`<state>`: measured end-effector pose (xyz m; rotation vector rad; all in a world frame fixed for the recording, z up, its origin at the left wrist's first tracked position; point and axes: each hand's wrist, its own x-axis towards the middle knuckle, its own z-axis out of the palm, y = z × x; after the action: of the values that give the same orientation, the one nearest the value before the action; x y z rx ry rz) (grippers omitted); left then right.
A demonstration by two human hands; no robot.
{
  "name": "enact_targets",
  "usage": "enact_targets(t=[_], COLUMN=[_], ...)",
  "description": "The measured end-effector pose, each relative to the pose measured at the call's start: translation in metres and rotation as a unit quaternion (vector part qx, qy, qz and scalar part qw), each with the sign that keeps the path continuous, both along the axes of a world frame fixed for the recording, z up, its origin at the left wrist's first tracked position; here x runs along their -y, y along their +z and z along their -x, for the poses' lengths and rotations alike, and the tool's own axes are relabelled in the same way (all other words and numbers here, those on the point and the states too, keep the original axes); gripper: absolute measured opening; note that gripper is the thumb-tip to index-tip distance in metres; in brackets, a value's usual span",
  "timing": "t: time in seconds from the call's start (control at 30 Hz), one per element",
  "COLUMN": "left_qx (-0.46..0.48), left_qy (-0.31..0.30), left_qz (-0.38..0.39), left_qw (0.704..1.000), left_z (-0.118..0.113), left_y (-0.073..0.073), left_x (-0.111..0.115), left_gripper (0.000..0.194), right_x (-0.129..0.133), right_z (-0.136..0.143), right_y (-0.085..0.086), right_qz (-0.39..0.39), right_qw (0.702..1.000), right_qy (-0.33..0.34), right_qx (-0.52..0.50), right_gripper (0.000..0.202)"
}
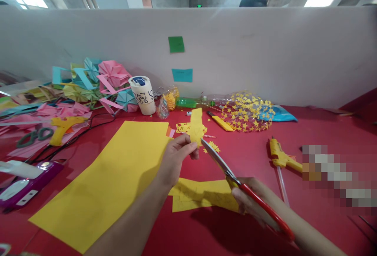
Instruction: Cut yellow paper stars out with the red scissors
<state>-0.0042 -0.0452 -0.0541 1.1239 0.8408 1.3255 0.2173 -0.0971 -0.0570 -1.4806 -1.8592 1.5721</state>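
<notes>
My left hand (176,154) pinches a small strip of yellow paper (196,124) between thumb and fingers, holding it upright above the table. My right hand (250,197) grips red-handled scissors (219,160), their blades pointing up and left. The blade tips meet the lower right edge of the strip, and the blades look nearly closed. Below my hands lie several cut yellow paper pieces (191,205), partly under my right hand. Small yellow paper stars (212,147) are piled just behind the scissors. A large yellow sheet (118,169) lies to the left, partly covered by my left forearm.
A yellow glue gun (278,154) lies at right, another glue gun (60,130) at left near green-handled scissors (35,137). Behind stand a white cup (143,97), a yellow cutter (222,123) and a clear star-covered ball (247,110). Folded paper shapes (113,73) heap at back left, before a white partition (235,52).
</notes>
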Motion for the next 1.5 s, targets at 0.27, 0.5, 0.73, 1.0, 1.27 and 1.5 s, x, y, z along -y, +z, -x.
enact_targets(t=[0.27, 0.5, 0.73, 1.0, 1.27, 1.5], left_qx=[-0.035, -0.089, -0.088, -0.045, -0.051, -0.089], left_qy=[0.008, -0.017, -0.021, -0.046, -0.017, -0.026], left_qz=[-0.008, -0.035, -0.032, 0.009, -0.002, -0.027], left_qw=[0.999, 0.995, 0.995, 0.998, 0.999, 0.995], left_z=[0.004, 0.012, 0.013, 0.004, 0.003, 0.005], left_y=[0.002, 0.004, 0.005, 0.003, 0.003, 0.005], left_x=[-0.001, -0.005, -0.007, -0.002, -0.003, -0.003], left_gripper=[0.014, 0.014, 0.013, 0.018, 0.019, 0.019], right_x=[-0.004, -0.006, -0.004, 0.001, -0.001, 0.002], right_z=[0.000, -0.002, 0.001, 0.004, 0.003, 0.002], right_y=[0.006, 0.011, 0.008, 0.002, 0.006, 0.020], right_qz=[-0.007, -0.026, 0.011, 0.000, -0.002, -0.008], right_qw=[0.999, 0.997, 0.999, 1.000, 1.000, 1.000], right_qy=[0.030, 0.064, 0.031, -0.015, 0.009, 0.027], right_qx=[-0.041, -0.046, -0.020, -0.003, 0.010, 0.008], right_gripper=[0.043, 0.042, 0.044, 0.045, 0.044, 0.047])
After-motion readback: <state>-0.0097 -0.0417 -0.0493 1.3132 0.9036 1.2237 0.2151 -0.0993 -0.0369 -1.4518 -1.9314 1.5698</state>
